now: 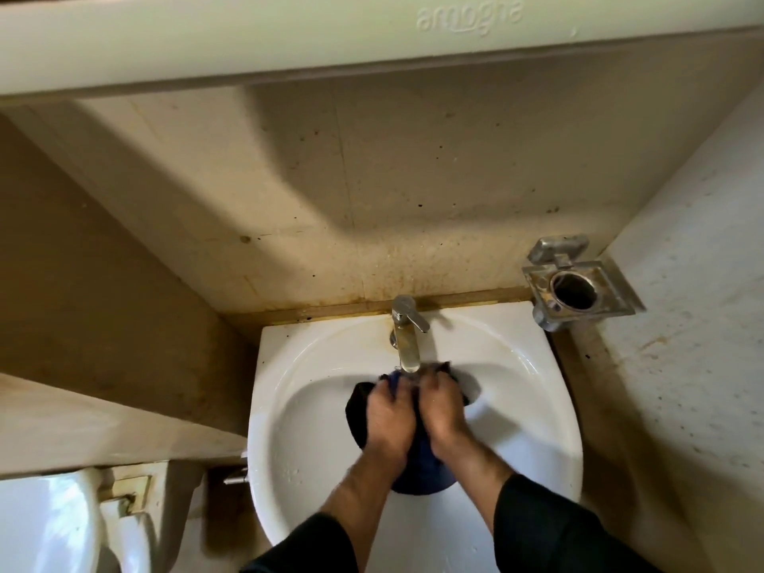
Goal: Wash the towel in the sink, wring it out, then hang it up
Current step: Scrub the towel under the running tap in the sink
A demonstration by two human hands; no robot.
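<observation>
- Dark sleeves (550,527) are seen at the bottom edge, forearms bare.
- The dark blue towel (421,457) is bunched in the white sink (289,407), gripped by both hands side by side: the left hand (388,419) and right hand (440,407) are closed on it.
- The metal tap (406,337) stands just beyond the fingers.
- A metal holder (578,283) is fixed to the right wall.

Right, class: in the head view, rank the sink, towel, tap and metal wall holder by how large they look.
1. sink
2. towel, partly hidden by the hands
3. metal wall holder
4. tap, though it looks close to the holder
</observation>
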